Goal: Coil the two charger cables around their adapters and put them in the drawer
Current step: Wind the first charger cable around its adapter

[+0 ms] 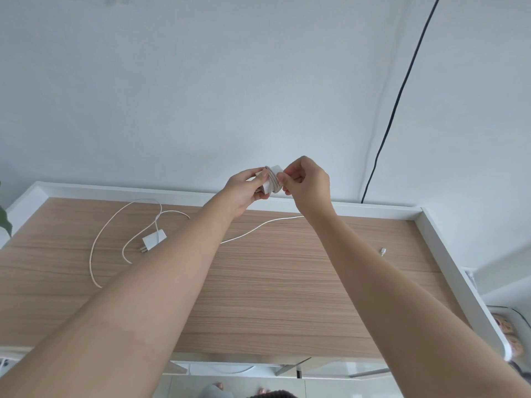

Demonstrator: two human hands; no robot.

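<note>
Wooden desk: second adapter lying left, black wall cord behind.

The held adapter sits above the bench rear edge, at 12 o'clock, between left hand and right hand. The second adapter lies on the bench at 10 o'clock, its cable looped around it.

White adapter and white cable on the light woodgrain desk, white-rimmed; black cord above it, pale wall.
</note>
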